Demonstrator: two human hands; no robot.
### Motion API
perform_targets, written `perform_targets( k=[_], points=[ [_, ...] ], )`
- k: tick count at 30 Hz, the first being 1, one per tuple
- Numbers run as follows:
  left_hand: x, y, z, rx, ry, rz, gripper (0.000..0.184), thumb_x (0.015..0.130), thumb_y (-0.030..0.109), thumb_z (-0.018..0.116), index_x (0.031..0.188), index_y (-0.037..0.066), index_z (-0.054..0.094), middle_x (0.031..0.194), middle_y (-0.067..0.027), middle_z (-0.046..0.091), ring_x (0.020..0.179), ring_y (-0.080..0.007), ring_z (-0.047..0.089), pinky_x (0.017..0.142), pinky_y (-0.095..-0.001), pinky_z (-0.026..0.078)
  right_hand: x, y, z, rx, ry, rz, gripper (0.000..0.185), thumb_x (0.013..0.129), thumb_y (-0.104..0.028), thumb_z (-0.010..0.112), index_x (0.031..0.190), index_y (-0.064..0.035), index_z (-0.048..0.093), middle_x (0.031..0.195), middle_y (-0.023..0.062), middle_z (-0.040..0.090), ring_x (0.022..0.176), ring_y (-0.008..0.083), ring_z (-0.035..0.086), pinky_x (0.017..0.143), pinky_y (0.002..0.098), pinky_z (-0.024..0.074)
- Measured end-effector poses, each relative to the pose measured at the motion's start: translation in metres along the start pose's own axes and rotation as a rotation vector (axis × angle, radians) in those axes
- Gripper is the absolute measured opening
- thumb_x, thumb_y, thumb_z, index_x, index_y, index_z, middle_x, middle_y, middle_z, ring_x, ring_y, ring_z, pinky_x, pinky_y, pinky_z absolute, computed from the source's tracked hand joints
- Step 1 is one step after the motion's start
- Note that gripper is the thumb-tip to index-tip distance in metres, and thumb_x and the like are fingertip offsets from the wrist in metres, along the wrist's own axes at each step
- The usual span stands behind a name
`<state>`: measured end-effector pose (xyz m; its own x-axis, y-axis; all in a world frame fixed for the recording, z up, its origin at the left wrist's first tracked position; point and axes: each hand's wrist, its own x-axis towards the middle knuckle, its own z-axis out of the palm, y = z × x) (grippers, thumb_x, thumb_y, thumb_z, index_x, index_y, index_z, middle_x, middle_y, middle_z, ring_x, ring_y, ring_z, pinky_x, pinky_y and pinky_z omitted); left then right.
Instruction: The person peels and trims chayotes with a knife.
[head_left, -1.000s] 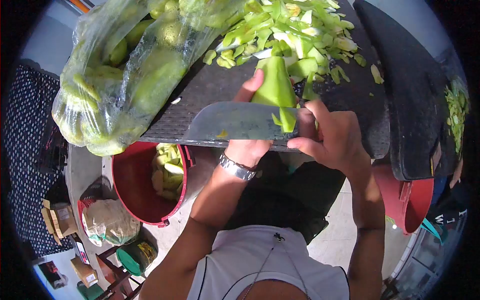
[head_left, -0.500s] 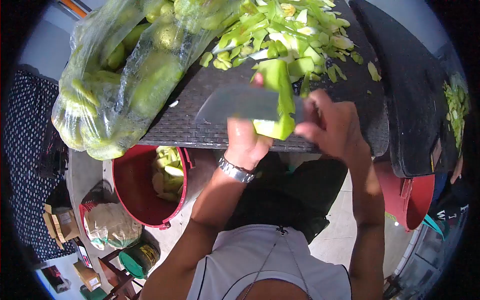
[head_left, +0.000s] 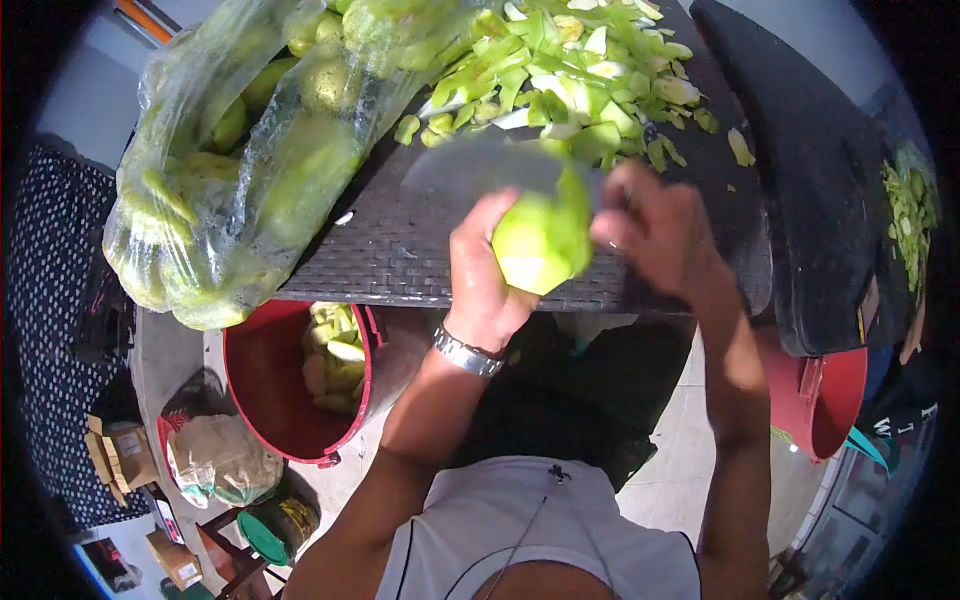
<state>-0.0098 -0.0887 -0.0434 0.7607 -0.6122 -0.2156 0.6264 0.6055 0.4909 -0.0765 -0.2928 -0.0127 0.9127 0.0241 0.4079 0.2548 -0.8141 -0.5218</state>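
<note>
We hold a pale-green faceted fruit (head_left: 540,248) and broad grey metal knife (head_left: 455,172).
Our left hand (head_left: 480,268) cups the fruit; our right hand (head_left: 655,228) curls round the handle.

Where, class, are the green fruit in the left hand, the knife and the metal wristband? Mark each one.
Green fruit (head_left: 540,248), head view: on its near end.
Knife (head_left: 468,172), head view: on its blurred blade.
Metal wristband (head_left: 468,354), head view: on its links.

From the left hand (head_left: 482,272), a bag of fruit (head_left: 220,235) blocks nine to eleven o'clock, beyond a passable strip of worktop (head_left: 390,252); the blurred knife (head_left: 465,170) crosses twelve, and heaped peelings (head_left: 585,75) obstruct one.
</note>
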Motion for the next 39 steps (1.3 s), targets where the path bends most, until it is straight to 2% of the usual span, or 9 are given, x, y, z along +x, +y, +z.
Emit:
perform_targets(
  k=[4, 8, 11, 17, 21, 24, 27, 36, 39],
  points=[
    [-0.002, 0.012, 0.017, 0.055, -0.084, -0.020, 0.056, 0.104, 0.050, 0.049, 0.136, 0.005, 0.058, 0.115, -0.0150, 0.069, 0.101, -0.0324, 0.070, 0.064, -0.0442, 0.061, 0.025, 0.060, -0.008, -0.046, 0.048, 0.390, 0.052, 0.097, -0.055, 0.064, 0.106, -0.0042, 0.061, 0.062, 0.0131, 0.061, 0.052, 0.0343, 0.061, 0.055, 0.0424, 0.0518],
    [0.002, 0.016, 0.028, 0.022, 0.140, -0.016, 0.055, 0.105, 0.049, 0.049, 0.136, 0.006, 0.058, 0.118, -0.0125, 0.070, 0.102, -0.0311, 0.070, 0.073, -0.0458, 0.061, 0.033, 0.034, -0.035, 0.725, -0.307, 1.031, 0.064, 0.102, -0.067, 0.045, 0.103, -0.0050, 0.062, 0.052, -0.0004, 0.041, 0.045, 0.0094, 0.043, 0.044, 0.0266, 0.0349],
    [0.006, 0.014, 0.020, 0.035, 0.095, -0.041, 0.054, 0.104, 0.050, 0.050, 0.135, 0.007, 0.059, 0.120, -0.0133, 0.069, 0.104, -0.0282, 0.070, 0.081, -0.0495, 0.061, 0.023, 0.006, -0.025, 0.824, -0.310, 0.829, 0.058, 0.101, -0.063, 0.049, 0.105, -0.0063, 0.062, 0.058, -0.0009, 0.045, 0.045, 0.0087, 0.041, 0.045, 0.0239, 0.0352],
    [0.016, -0.004, 0.002, 0.120, 0.143, 0.143, 0.050, 0.105, 0.043, 0.055, 0.133, 0.002, 0.060, 0.120, -0.0151, 0.069, 0.106, -0.0272, 0.070, 0.091, -0.0444, 0.058, -0.013, -0.031, 0.012, -0.177, -0.038, -0.064, 0.034, 0.099, -0.041, 0.067, 0.103, -0.0077, 0.060, 0.085, 0.0113, 0.065, 0.048, 0.0254, 0.054, 0.048, 0.0379, 0.0477],
    [0.014, -0.002, 0.000, 0.088, 0.109, 0.068, 0.033, 0.100, 0.035, 0.067, 0.120, 0.008, 0.064, 0.106, -0.0033, 0.067, 0.095, -0.0155, 0.067, 0.083, -0.0333, 0.056, 0.000, -0.048, -0.009, -0.176, -0.180, -0.021, 0.038, 0.096, -0.041, 0.070, 0.099, -0.0065, 0.056, 0.079, 0.0104, 0.066, 0.059, 0.0325, 0.067, 0.053, 0.0430, 0.0525],
    [0.015, -0.005, -0.007, 0.139, 0.072, 0.083, 0.049, 0.106, 0.043, 0.055, 0.131, 0.001, 0.060, 0.116, -0.0147, 0.071, 0.103, -0.0271, 0.071, 0.091, -0.0400, 0.058, 0.004, -0.037, -0.009, -0.126, -0.177, -0.053, 0.045, 0.092, -0.046, 0.074, 0.098, -0.0055, 0.055, 0.066, 0.0081, 0.063, 0.060, 0.0330, 0.070, 0.053, 0.0439, 0.0527],
    [0.012, -0.001, -0.001, 0.066, 0.023, 0.039, 0.036, 0.100, 0.034, 0.067, 0.123, 0.007, 0.063, 0.110, -0.0049, 0.068, 0.098, -0.0164, 0.068, 0.085, -0.0332, 0.056, 0.006, -0.028, -0.008, -0.060, -0.193, -0.047, 0.045, 0.092, -0.047, 0.073, 0.099, -0.0063, 0.055, 0.065, 0.0087, 0.064, 0.062, 0.0330, 0.070, 0.055, 0.0458, 0.0530],
    [0.000, 0.022, 0.022, 0.221, 0.086, 0.037, 0.053, 0.103, 0.045, 0.054, 0.133, 0.002, 0.060, 0.110, -0.0148, 0.072, 0.084, -0.0310, 0.074, 0.066, -0.0420, 0.062, 0.016, 0.027, -0.016, 0.000, 0.025, 0.297, 0.040, 0.098, -0.045, 0.066, 0.101, -0.0064, 0.060, 0.075, 0.0155, 0.069, 0.069, 0.0397, 0.070, 0.064, 0.0481, 0.0526],
    [0.022, 0.007, 0.005, 0.079, 0.087, 0.094, 0.040, 0.102, 0.036, 0.063, 0.128, 0.006, 0.061, 0.111, -0.0086, 0.070, 0.093, -0.0221, 0.070, 0.079, -0.0370, 0.058, 0.010, -0.015, -0.006, 0.127, -0.086, 0.141, 0.041, 0.097, -0.044, 0.068, 0.100, -0.0053, 0.057, 0.072, 0.0144, 0.067, 0.066, 0.0398, 0.069, 0.061, 0.0479, 0.0522]
  ],
)
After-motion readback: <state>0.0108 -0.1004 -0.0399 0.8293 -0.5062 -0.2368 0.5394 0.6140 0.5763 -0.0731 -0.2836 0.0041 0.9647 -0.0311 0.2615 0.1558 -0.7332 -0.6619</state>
